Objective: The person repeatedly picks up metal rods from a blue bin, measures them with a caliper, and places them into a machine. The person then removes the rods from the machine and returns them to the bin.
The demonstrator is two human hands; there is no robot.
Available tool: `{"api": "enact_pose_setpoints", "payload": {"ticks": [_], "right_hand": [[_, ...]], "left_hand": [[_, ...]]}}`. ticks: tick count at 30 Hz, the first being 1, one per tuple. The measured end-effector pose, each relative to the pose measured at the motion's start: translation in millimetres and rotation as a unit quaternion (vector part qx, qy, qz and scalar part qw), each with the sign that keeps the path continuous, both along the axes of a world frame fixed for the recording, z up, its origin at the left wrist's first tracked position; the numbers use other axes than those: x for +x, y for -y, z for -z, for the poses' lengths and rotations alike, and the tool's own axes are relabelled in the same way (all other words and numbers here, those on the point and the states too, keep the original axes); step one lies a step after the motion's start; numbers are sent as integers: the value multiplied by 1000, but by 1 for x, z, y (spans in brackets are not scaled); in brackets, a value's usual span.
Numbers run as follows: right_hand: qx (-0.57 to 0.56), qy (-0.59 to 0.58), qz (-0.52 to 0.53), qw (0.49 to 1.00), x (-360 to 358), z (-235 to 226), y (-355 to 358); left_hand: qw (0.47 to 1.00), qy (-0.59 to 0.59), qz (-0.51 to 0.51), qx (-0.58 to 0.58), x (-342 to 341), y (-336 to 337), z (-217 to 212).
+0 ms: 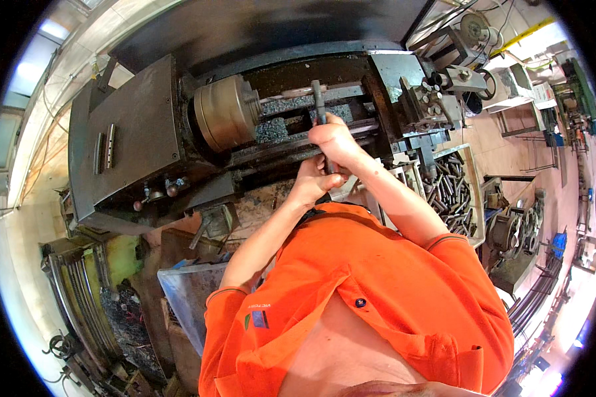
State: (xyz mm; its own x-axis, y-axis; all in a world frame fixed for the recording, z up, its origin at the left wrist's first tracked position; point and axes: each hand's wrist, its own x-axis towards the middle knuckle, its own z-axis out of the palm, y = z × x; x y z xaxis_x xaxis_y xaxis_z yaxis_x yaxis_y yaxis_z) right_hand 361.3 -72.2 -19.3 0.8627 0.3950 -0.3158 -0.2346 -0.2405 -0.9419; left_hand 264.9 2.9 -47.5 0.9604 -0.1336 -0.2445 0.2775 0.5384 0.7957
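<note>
Both my hands are closed round a dark metal rod (pixel 318 99), which stands out in front of my body over the near side of a lathe. My right hand (pixel 336 140) grips it around the middle, its far end sticking out beyond the fingers. Closer to my shirt, my left hand (pixel 313 181) holds the near end, which the fingers partly hide. To the left of the rod is the lathe's large round chuck (pixel 224 114), apart from it. Metal chips (pixel 270 131) lie on the lathe bed beneath.
Two short metal bars (pixel 104 149) lie on the headstock (pixel 136 126). The carriage and tool post (pixel 432 106) stand at the right. A bin (pixel 478 198) full of short metal rods sits near my right elbow. Control levers (pixel 172 188) jut from the headstock's front.
</note>
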Motion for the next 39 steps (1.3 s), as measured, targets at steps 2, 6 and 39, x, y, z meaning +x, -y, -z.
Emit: {"api": "enact_pose_setpoints", "payload": {"ticks": [2,6,39], "right_hand": [[-28,28,-19,999,-6,-7,-16],[-37,33,-36,998,-2,5,-18],[19,44,-44,998,-4,-5,-10]], "left_hand": [[998,13,-45,36,-5,-3,-8],[999,-4,-27,36,-4,-7,-8],[994,12,-14,105,-4,-7,9]]}}
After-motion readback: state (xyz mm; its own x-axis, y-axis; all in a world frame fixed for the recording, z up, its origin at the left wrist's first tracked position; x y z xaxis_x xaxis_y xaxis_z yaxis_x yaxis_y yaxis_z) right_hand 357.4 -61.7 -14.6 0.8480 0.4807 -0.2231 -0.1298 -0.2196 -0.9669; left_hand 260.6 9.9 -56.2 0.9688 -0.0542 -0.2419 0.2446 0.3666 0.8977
